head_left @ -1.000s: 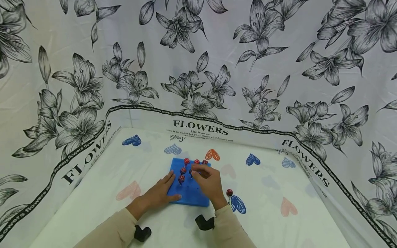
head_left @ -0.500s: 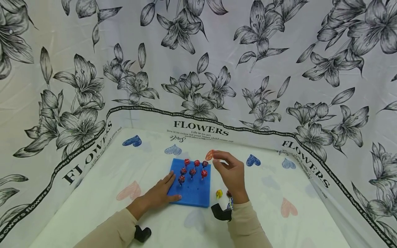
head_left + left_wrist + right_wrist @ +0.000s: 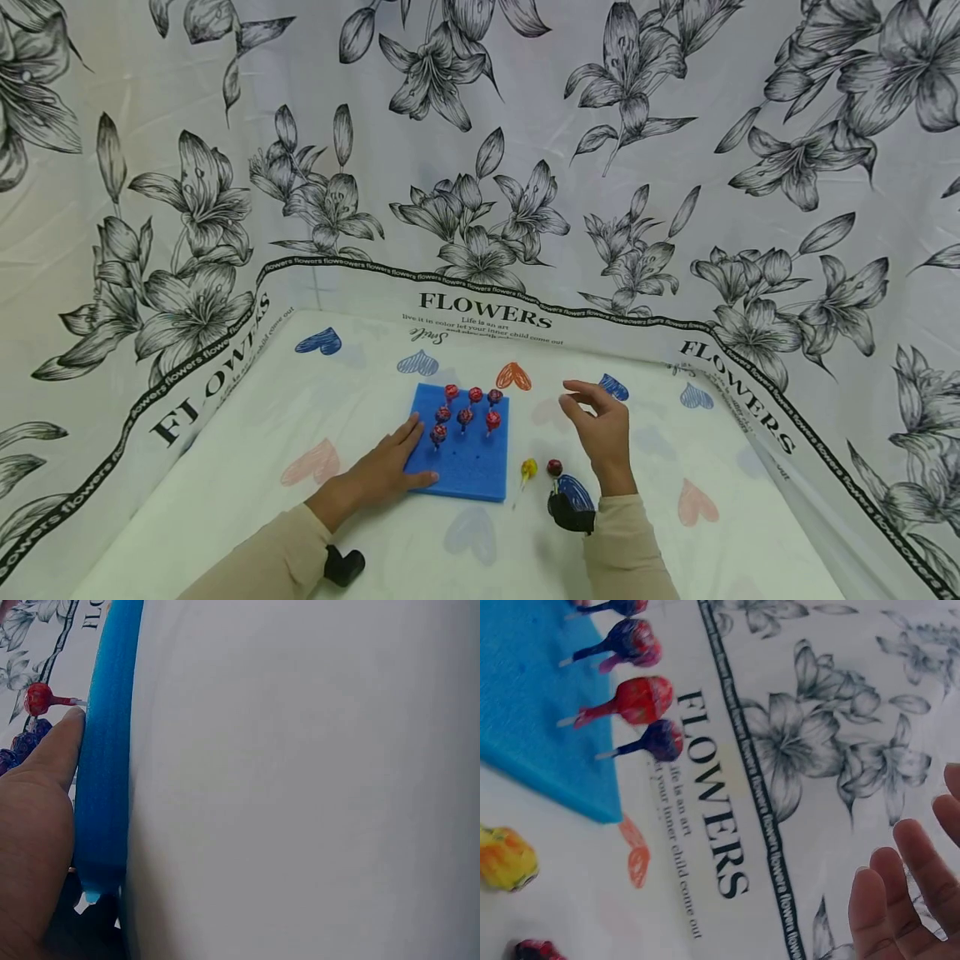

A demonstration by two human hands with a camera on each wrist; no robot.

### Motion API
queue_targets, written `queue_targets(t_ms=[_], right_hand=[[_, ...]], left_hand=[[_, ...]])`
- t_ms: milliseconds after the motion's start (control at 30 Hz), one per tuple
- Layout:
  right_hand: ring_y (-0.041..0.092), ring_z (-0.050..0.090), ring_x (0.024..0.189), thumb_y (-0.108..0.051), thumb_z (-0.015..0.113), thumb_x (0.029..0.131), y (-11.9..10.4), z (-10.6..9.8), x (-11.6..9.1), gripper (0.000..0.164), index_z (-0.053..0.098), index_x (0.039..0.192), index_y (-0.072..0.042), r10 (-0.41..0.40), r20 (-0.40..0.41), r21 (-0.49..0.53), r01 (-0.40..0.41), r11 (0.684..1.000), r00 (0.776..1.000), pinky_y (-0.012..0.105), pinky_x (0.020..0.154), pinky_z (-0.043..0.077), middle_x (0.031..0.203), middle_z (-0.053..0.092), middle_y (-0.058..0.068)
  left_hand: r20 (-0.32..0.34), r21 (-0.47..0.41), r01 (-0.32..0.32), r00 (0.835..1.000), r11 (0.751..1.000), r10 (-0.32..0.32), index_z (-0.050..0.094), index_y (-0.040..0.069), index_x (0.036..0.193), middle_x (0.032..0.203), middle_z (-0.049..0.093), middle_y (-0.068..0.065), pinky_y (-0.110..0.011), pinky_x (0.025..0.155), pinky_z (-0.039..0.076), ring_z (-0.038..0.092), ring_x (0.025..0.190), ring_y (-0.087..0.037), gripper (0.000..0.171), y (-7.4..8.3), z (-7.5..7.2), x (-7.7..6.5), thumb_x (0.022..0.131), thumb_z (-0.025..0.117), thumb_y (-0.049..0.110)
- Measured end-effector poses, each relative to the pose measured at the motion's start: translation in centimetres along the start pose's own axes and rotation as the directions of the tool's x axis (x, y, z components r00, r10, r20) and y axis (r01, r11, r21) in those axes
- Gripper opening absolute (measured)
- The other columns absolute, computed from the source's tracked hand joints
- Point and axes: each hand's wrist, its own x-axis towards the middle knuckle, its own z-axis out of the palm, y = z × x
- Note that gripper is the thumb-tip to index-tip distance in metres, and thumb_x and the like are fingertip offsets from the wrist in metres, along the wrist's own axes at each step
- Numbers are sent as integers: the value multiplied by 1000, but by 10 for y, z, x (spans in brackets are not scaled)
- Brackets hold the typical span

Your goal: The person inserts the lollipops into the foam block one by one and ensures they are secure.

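Note:
A flat blue foam block (image 3: 480,483) lies on the table, with several wrapped lollipops standing upright on their sticks in its far and left parts, among them a red lollipop (image 3: 492,420) at the right edge. My left hand (image 3: 381,468) rests on the block's left edge, fingers straight and thumb on the near corner. Off to the right, my right hand (image 3: 606,427) hovers above the cloth with loosely bent fingers and nothing in them. Between it and the block lie a yellow lollipop (image 3: 529,468) and a dark red lollipop (image 3: 554,467).
The table carries a white cloth printed with hearts (image 3: 698,502). A flower-printed curtain (image 3: 480,208) rises behind and at both sides. Black wrist mounts (image 3: 345,566) hang below the sleeves. Small holes (image 3: 477,457) show in the near part of the foam.
My right hand has come away from the lollipop in the block's middle and moved right, empty. The yellow lollipop has come into view. My left hand has stayed in place.

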Motion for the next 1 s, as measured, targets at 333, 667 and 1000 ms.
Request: queue_targets(t_ms=[333, 667, 1000], right_hand=[[24, 63, 94, -15, 73, 87, 57, -2, -15, 22, 72, 108, -9, 346, 19, -153, -339, 928, 938, 36, 77, 52, 112, 67, 12], [26, 63, 96, -17, 74, 86, 82, 1, -25, 27, 72, 110, -6, 427, 58, -275, -397, 876, 902, 40, 81, 52, 108, 68, 7], [20, 65, 86, -15, 70, 88, 94, 3, -34, 19, 74, 105, -8, 486, 137, -367, -412, 834, 863, 51, 91, 46, 95, 70, 2]], left_hand=[[6, -6, 9, 1000, 1000, -9, 21, 8, 154, 161, 9, -6, -52, 111, 21, 16, 143, -33, 102, 0, 2, 1, 81, 62, 66], [5, -3, 6, 1000, 1000, -6, 21, 8, 154, 161, 9, -7, -53, 110, 21, 16, 143, -34, 101, 2, 0, 0, 81, 62, 65], [-3, -1, 10, 1000, 1000, -10, 21, 8, 154, 161, 10, -7, -53, 110, 21, 16, 143, -34, 102, 1, 2, 1, 81, 63, 66]])
